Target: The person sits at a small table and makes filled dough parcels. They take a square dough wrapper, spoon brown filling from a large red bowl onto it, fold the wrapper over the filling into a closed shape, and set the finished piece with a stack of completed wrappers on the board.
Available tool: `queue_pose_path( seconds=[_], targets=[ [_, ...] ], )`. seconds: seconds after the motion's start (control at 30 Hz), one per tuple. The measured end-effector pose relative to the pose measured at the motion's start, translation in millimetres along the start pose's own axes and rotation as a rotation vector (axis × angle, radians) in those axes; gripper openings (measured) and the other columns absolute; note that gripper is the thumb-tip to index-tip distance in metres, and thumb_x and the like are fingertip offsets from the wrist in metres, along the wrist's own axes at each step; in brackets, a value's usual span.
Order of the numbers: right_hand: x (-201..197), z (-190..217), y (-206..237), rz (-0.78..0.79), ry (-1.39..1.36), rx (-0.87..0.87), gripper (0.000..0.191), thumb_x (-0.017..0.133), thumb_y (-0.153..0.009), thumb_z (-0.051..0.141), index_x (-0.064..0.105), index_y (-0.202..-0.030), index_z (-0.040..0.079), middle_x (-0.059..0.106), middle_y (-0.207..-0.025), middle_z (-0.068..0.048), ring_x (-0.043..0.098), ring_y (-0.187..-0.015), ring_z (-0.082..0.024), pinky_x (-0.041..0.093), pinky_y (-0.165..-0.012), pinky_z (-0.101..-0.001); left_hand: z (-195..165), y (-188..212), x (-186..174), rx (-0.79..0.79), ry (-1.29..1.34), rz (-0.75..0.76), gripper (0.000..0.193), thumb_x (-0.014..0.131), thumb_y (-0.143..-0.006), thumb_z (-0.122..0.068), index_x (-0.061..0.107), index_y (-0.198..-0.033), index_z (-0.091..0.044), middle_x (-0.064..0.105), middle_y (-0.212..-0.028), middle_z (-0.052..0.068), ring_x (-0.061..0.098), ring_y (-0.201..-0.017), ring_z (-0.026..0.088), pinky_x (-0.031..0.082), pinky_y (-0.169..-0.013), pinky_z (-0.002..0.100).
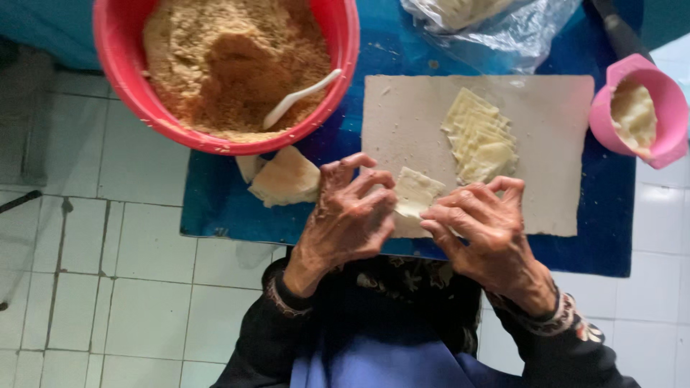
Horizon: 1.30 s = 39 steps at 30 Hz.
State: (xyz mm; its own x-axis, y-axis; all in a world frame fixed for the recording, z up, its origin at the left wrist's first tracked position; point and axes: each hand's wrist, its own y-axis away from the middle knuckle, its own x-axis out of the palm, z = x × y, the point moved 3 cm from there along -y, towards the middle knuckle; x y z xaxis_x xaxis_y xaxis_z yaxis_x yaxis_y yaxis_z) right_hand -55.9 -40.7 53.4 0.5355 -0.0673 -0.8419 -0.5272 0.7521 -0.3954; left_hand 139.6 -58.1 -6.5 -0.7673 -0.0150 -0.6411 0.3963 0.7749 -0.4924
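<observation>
Both hands work on one pale square dough wrapper [415, 194] lying on a grey board [402, 122]. My left hand [348, 215] pinches its left edge with bent fingers. My right hand [478, 223] presses the wrapper's lower right edge. A fanned stack of more pale wrappers [480, 136] lies on the board just beyond my right hand. Folded, filled parcels [284, 178] rest on the blue table [215, 201] left of my left hand.
A big red bowl [118, 72] of brown crumbly filling with a white spoon [298, 97] stands at the far left. A small pink cup [636, 111] of white paste sits at the right. A clear plastic bag [503, 29] lies beyond the board. White tiled floor lies below.
</observation>
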Motion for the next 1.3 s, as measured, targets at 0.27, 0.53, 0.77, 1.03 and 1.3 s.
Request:
queue_pose_path(
  seconds=[0.27, 0.53, 0.77, 1.03, 1.3],
  targets=[
    [1.2, 3.0, -118.9, -0.072, 0.035, -0.126, 0.012, 0.081, -0.103, 0.019, 0.075, -0.113, 0.017, 0.071, -0.106, 0.002, 0.051, -0.114, -0.021, 0.035, -0.095, -0.0377, -1.5, -4.0, -21.8, 0.027, -0.148, -0.083, 0.013, 0.075, -0.079, -0.017, 0.067, -0.087, -0.012, 0.065, -0.112, -0.001, 0.054, -0.126, 0.023, 0.034, -0.106, 0.045],
    [64.1, 1.9, -235.0, 0.392, 0.272, -0.105, 0.022, 0.079, -0.082, 0.041, 0.081, -0.093, 0.023, 0.075, -0.081, 0.004, 0.057, -0.108, -0.022, 0.027, -0.091, -0.0563, 4.6, 2.6, -30.5, -0.010, -0.318, -0.184, 0.006, 0.071, -0.087, -0.011, 0.070, -0.092, -0.011, 0.067, -0.110, -0.004, 0.054, -0.129, 0.021, 0.032, -0.112, 0.050],
    [76.2, 20.1, -246.3, 0.211, 0.297, -0.341, 0.017, 0.069, -0.102, 0.033, 0.079, -0.099, 0.020, 0.072, -0.094, 0.004, 0.059, -0.101, -0.022, 0.031, -0.094, -0.0551, 18.2, 8.3, -38.5, -0.035, -0.232, -0.167, 0.024, 0.067, -0.087, -0.028, 0.073, -0.102, -0.010, 0.068, -0.117, 0.000, 0.051, -0.131, 0.023, 0.029, -0.115, 0.053],
    [97.1, 34.2, -242.2, 0.200, 0.273, -0.250, 0.020, 0.064, -0.101, 0.027, 0.072, -0.089, 0.013, 0.068, -0.091, -0.007, 0.065, -0.085, -0.027, 0.038, -0.080, -0.0459, 23.9, 11.7, -34.2, -0.036, -0.216, -0.086, 0.036, 0.069, -0.086, -0.041, 0.073, -0.104, -0.010, 0.067, -0.114, -0.002, 0.048, -0.130, 0.023, 0.027, -0.114, 0.056],
    [114.7, 41.2, -244.9, 0.172, 0.084, -0.229, 0.020, 0.063, -0.098, 0.019, 0.069, -0.081, 0.010, 0.068, -0.080, -0.006, 0.064, -0.074, -0.027, 0.036, -0.077, -0.0435, 25.0, 11.8, -31.6, -0.035, -0.195, -0.102, 0.036, 0.070, -0.076, -0.034, 0.072, -0.106, -0.013, 0.065, -0.110, -0.003, 0.050, -0.127, 0.022, 0.027, -0.114, 0.056]
  ],
)
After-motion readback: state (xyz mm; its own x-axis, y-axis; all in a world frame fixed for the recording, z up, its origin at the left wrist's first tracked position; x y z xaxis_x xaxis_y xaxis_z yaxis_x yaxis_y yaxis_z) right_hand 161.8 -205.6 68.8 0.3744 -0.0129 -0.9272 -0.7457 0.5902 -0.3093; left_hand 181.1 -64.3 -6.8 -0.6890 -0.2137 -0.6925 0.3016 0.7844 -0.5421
